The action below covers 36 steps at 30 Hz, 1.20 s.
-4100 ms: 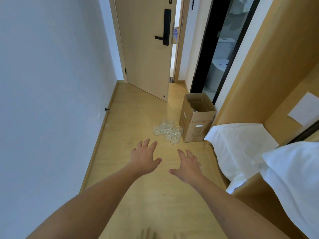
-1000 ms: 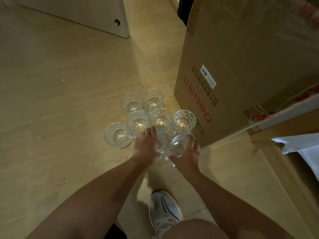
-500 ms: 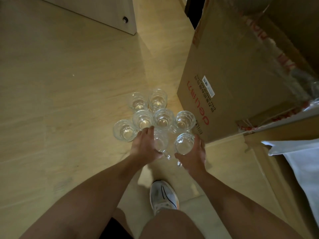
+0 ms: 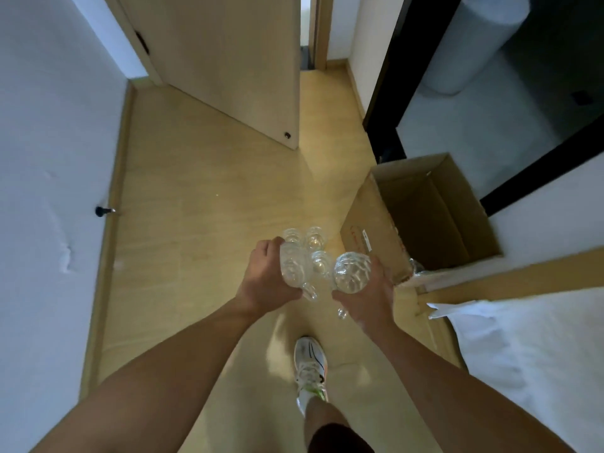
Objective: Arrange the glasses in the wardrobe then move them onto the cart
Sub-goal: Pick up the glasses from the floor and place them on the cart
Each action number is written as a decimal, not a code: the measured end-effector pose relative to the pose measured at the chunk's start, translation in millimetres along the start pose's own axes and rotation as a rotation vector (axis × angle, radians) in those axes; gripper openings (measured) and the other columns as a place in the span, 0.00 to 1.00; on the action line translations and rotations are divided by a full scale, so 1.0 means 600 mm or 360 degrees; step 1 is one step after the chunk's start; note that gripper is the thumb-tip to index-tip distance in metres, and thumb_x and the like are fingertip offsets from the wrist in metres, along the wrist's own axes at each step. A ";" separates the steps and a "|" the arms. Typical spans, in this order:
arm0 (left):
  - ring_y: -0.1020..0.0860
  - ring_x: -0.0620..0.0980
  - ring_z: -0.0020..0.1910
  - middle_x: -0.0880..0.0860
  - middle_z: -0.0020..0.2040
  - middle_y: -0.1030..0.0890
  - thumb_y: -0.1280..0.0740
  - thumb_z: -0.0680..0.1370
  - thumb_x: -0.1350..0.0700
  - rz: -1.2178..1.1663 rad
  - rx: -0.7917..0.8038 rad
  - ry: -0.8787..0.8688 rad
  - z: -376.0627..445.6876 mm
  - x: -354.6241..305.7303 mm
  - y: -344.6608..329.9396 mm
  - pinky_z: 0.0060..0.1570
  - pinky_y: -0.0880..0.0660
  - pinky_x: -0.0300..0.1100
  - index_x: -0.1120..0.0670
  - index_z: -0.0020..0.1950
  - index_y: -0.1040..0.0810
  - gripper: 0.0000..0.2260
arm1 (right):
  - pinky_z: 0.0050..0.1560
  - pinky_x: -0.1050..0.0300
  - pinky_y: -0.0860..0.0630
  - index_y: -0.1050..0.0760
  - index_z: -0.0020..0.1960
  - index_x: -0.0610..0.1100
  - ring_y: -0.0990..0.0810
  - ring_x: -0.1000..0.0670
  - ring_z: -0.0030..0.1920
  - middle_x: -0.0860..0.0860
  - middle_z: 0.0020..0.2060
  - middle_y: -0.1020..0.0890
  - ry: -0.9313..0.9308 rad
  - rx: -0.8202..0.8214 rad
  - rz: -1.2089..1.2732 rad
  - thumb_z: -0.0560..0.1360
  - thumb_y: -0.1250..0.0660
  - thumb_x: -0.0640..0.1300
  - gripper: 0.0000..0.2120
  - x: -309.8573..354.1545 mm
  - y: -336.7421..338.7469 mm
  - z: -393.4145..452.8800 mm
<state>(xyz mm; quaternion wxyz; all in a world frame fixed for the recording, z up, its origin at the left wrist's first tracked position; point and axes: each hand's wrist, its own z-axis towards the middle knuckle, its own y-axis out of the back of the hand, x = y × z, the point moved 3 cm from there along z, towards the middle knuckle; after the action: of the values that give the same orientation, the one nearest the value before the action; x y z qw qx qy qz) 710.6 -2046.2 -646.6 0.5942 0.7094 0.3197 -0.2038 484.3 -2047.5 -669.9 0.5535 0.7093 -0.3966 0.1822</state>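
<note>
Wooden floor point(image 4: 202, 204), a glass point(image 4: 292, 268) per hand.

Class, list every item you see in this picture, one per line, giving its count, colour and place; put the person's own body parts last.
Held glasses: two, clear, one in each hand's grip.
Glasses on the floor: at least three, clear, beyond the hands beside the box; others may be hidden.
Cardboard box: one, brown, open, on the floor at right.
Door: one, light wood, ajar, ahead.
Door stop: one, black, low on the left wall.
Floor: light wood.
Wall: white, left.
White cloth: lower right.
Shoe: one, white, on the floor below the hands.
Left hand: grips a glass.
Right hand: grips a glass.
</note>
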 end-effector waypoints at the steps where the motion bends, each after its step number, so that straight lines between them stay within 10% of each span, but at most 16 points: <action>1: 0.29 0.56 0.62 0.55 0.61 0.27 0.17 0.56 0.57 -0.0001 -0.0044 -0.0017 -0.015 -0.027 0.039 0.61 0.28 0.46 0.60 0.70 0.30 0.45 | 0.65 0.48 0.27 0.36 0.76 0.46 0.27 0.44 0.65 0.47 0.67 0.29 0.0043 -0.0003 0.0002 0.56 0.16 0.47 0.53 0.039 0.027 -0.016; 17: 0.26 0.46 0.60 0.45 0.64 0.30 0.24 0.49 0.39 -0.0118 -0.0831 -0.0067 -0.287 -0.316 0.599 0.60 0.26 0.42 0.48 0.74 0.33 0.53 | 0.53 0.53 0.23 0.29 0.68 0.50 0.23 0.49 0.57 0.51 0.59 0.24 0.0862 0.0100 -0.0067 0.52 0.21 0.57 0.46 0.593 0.308 -0.281; 36: 0.26 0.49 0.57 0.50 0.62 0.29 0.16 0.55 0.45 -0.0008 -0.1818 0.0663 -0.655 -0.313 0.817 0.50 0.27 0.42 0.51 0.73 0.32 0.50 | 0.49 0.51 0.24 0.28 0.66 0.46 0.24 0.47 0.52 0.51 0.54 0.24 0.1925 0.0888 -0.0109 0.54 0.20 0.59 0.43 0.899 0.222 -0.525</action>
<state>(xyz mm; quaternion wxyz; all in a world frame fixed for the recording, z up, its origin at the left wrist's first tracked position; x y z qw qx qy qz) 882.4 -1747.4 -88.8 0.8053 0.3025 0.4898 0.1417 773.3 -1958.8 -107.1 0.4795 0.6110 0.0687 0.6261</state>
